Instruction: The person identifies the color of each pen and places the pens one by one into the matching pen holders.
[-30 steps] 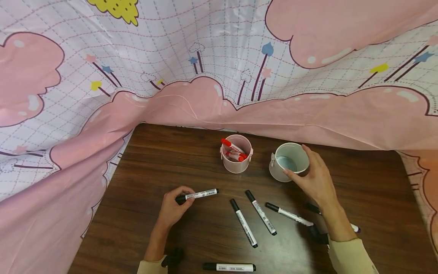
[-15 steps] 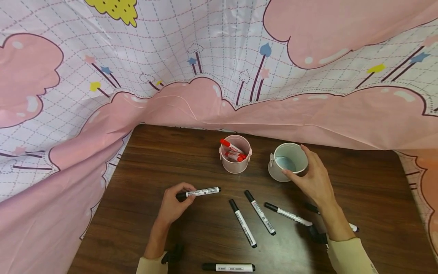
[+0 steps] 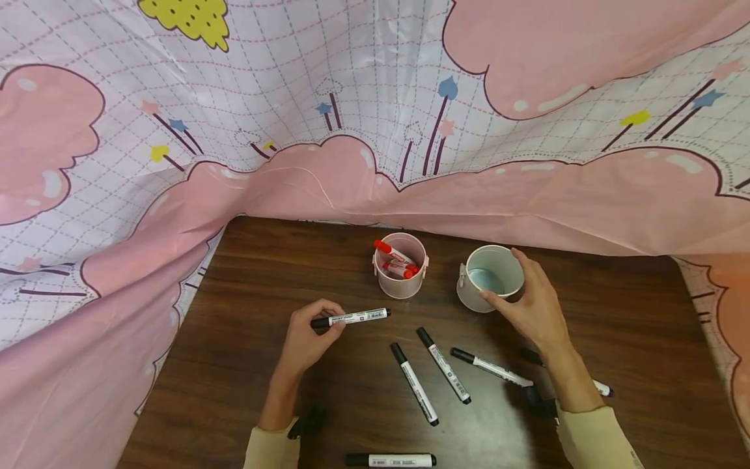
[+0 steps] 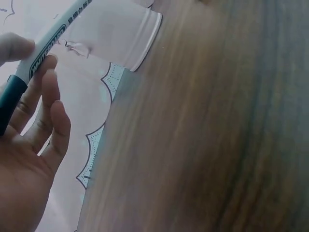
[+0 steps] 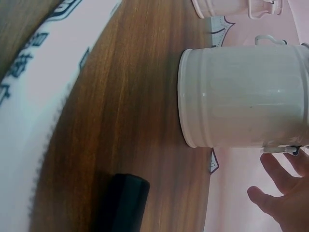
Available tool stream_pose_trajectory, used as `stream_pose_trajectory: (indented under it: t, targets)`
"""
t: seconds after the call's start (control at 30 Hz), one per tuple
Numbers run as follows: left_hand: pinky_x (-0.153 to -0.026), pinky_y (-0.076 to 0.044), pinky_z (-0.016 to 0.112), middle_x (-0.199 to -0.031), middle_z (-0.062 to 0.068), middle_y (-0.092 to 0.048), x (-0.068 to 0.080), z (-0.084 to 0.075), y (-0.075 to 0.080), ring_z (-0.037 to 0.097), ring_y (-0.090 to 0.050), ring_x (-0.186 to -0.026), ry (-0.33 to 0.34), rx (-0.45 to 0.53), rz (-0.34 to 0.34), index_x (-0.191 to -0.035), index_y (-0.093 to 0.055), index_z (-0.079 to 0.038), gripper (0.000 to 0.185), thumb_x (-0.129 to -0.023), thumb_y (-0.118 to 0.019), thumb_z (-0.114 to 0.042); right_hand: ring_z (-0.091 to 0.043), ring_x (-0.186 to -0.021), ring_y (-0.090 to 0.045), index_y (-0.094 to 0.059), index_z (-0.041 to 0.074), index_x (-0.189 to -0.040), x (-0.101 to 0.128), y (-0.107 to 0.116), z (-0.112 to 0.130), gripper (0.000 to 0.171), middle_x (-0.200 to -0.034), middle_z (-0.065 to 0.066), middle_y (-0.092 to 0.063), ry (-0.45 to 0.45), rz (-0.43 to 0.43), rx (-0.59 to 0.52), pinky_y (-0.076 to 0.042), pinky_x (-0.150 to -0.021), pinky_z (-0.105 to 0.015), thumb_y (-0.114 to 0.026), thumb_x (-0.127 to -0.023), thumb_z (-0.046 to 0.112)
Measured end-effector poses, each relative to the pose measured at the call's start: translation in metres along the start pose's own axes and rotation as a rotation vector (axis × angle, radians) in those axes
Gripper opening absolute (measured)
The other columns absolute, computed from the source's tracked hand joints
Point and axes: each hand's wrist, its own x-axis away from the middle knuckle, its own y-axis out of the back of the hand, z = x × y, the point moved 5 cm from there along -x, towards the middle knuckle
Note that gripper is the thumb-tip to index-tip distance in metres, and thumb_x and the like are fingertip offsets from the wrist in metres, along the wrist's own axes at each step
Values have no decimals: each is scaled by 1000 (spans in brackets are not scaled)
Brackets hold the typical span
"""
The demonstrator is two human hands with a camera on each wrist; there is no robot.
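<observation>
Left grip pinches black marker; label unreadable | right grip cups white bucket

You face a dark wooden table with a glossy grain. From nine o'clock round to three, a draped sheet closes you in — pink clouds, a pale grid, small stars — its folds catching soft light.

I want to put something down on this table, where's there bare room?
Bare wood lies left of the left hand toward the pink cloth, and right of the right hand and white bucket toward the table's right edge. The strip of black markers between the arms is crowded.
</observation>
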Motion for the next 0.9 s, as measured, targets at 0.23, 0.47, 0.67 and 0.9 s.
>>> stream_pose_trajectory:
  t: [0.23,0.47,0.67,0.9]
  targets:
    - [-68,-53,40,-83,12,-69,-11,-8,-3,21,-63,-73,-47,-1,-14,-91,-71,-1,13,-81,-75,7,-41,-114,-51,-39,6,-150,0,1,-2,96,-137,-25,-50,6,-10,0,-41,-91,-58,-89,-73,31]
    - [-63,-52,48,-82,10,-69,-26,-19,-8,22,-62,-70,-84,60,-14,-91,-71,1,12,-81,-76,5,-41,-113,-52,-40,6,-150,0,0,0,96,-134,-24,-52,29,-37,-15,-40,-91,-56,-90,-71,27]
    - [-62,-52,36,-81,12,-69,-28,-22,-13,22,-61,-68,-104,109,-17,-90,-70,3,12,-80,-76,7,-41,-113,-51,-40,5,-150,2,-2,0,96,-133,-24,-52,33,-34,-26,-40,-91,-57,-90,-71,28]
    - [-62,-51,39,-82,12,-69,-34,-27,-20,25,-59,-67,-109,116,-31,-90,-71,2,13,-79,-78,6,-40,-115,-50,-41,5,-149,2,-2,-1,95,-135,-23,-51,33,-34,-33,-39,-93,-57,-90,-72,27]
